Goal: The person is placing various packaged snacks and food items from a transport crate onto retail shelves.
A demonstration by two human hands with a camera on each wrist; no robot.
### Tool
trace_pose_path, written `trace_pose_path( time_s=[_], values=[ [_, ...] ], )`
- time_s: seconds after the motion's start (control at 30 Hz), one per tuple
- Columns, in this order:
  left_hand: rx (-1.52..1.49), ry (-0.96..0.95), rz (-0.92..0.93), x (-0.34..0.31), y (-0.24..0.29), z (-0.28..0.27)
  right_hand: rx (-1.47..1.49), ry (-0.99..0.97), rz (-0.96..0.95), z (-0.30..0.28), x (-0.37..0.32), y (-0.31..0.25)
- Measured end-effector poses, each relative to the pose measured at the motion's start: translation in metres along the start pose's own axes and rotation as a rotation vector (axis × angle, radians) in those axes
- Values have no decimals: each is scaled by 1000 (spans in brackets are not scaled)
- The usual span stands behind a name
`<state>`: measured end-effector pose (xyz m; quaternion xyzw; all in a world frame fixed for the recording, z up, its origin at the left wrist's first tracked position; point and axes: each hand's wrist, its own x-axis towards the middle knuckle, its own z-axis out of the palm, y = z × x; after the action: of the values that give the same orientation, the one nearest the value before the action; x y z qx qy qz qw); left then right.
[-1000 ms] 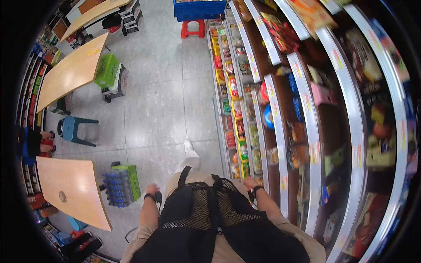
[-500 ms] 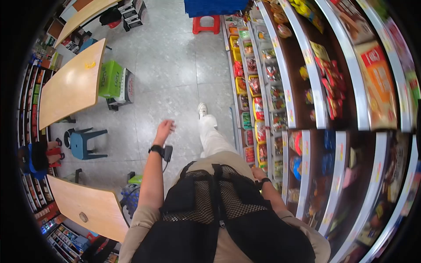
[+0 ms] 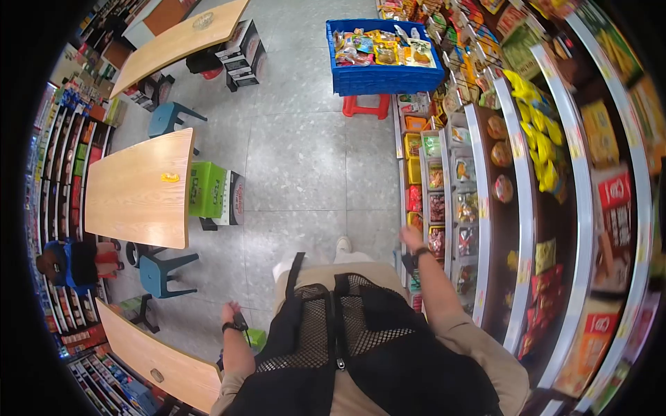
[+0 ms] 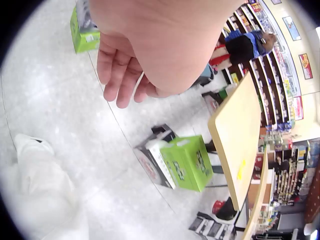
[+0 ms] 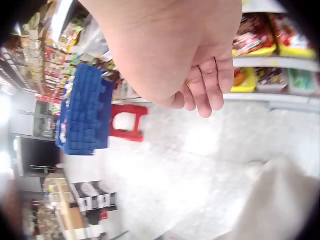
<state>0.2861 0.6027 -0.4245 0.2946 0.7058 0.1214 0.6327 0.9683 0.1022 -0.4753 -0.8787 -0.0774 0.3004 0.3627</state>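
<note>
My left hand (image 3: 232,313) hangs low beside my body in the head view, above the grey floor. In the left wrist view its fingers (image 4: 120,75) are loosely bent and hold nothing. On the other side, my right hand (image 3: 412,239) swings next to the snack shelves (image 3: 479,208), also holding nothing. Relaxed, slightly curled fingers (image 5: 212,87) show in the right wrist view. Ahead stands a blue crate (image 3: 386,82) full of packaged snacks, set on a red stool (image 3: 365,106).
Wooden tables (image 3: 142,191) line the left, with blue stools (image 3: 166,273) and a green box (image 3: 207,189) beside them. A person in blue (image 3: 66,265) is at the far left by more shelves. Grey floor (image 3: 298,166) runs between tables and shelves.
I have walked forward, so the blue crate now shows its contents and sits closer. My left hand has swung back from in front of me; the right has swung forward.
</note>
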Motion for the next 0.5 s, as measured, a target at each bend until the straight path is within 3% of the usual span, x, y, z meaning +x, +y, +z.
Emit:
trace_pose_path(
  time_s=[0.03,0.1,0.2,0.3,0.37,0.4,0.43,0.5],
  values=[
    [-66,121,50,-20,30,48,398,-54,60,-4,23,-63],
    [119,55,78,-15,74,121,476,-117,40,-27,48,-210],
    [268,-38,72,21,122,224,513,-193,-33,-13,111,-285],
    [359,-131,75,62,186,310,424,-199,-142,14,153,-294],
    [382,-225,59,87,237,353,322,-132,-28,25,157,-274],
    [392,-270,49,95,264,374,227,-144,76,19,147,-275],
    [445,-279,32,96,296,397,-138,-138,71,25,150,-229],
    [501,-343,47,126,351,445,-375,-472,238,17,151,-202]
  ],
)
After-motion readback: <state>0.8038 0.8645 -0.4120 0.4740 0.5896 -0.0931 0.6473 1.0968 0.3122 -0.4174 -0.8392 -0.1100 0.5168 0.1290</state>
